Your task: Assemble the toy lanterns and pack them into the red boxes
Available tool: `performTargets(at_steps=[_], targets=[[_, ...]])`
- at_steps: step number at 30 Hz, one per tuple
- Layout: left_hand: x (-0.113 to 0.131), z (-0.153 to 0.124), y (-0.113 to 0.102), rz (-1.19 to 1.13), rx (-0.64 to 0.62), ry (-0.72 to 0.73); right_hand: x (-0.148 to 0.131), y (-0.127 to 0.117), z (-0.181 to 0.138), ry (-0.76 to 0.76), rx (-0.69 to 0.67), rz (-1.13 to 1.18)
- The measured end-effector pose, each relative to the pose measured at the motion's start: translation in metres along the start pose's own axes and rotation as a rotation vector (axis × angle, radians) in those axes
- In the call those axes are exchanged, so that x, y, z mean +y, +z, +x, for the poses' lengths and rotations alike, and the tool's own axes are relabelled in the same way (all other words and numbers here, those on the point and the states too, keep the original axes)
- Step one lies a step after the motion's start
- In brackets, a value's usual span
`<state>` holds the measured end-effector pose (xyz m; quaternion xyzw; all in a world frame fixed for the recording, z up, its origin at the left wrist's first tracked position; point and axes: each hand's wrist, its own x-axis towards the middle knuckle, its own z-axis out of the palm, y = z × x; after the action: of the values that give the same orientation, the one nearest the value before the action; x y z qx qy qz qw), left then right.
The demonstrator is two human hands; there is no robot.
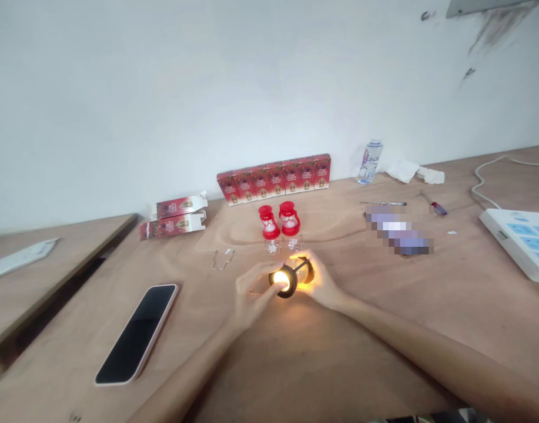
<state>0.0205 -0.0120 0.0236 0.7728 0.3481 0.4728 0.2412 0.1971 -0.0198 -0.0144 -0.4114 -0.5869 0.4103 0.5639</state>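
Over the middle of the table, my left hand (254,291) is closed on the black round lantern base (283,281), whose light glows warm yellow. The fingers of my right hand (322,285) wrap round the dark lantern body with a clear globe (301,270), right beside the base. Whether the two parts touch I cannot tell. Just beyond my hands stand two small red lanterns (290,219), upright. In front of them lie bent wire handles with small white bits (273,248). Another bent wire handle (223,258) rests to the left.
Against the wall stands a row of red boxes (274,180); flattened boxes (176,225) lie left. A phone (137,335) is at near left. To the right are a water bottle (370,161), tissues (404,170), a screwdriver (437,207), a blurred purple item (397,229) and a power strip (520,238).
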Motion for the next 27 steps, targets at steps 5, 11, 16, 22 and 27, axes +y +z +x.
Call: performTargets(at_steps=[5, 11, 16, 22, 27], targets=[[-0.001, 0.001, 0.001, -0.001, -0.036, 0.043, -0.003, -0.002, 0.000, -0.042, 0.039, -0.072], [0.006, -0.001, 0.003, 0.096, -0.064, 0.152, 0.003, -0.006, 0.003, -0.057, 0.012, 0.031], [-0.027, 0.021, -0.032, 0.497, -0.009, 0.006, 0.007, -0.007, 0.007, 0.082, 0.150, 0.225], [-0.089, 0.061, -0.093, 0.787, -0.196, -0.234, 0.000, -0.007, 0.008, 0.237, 0.193, 0.326], [-0.095, 0.077, -0.104, 0.809, -0.439, -0.226, 0.002, -0.008, 0.008, 0.220, 0.193, 0.329]])
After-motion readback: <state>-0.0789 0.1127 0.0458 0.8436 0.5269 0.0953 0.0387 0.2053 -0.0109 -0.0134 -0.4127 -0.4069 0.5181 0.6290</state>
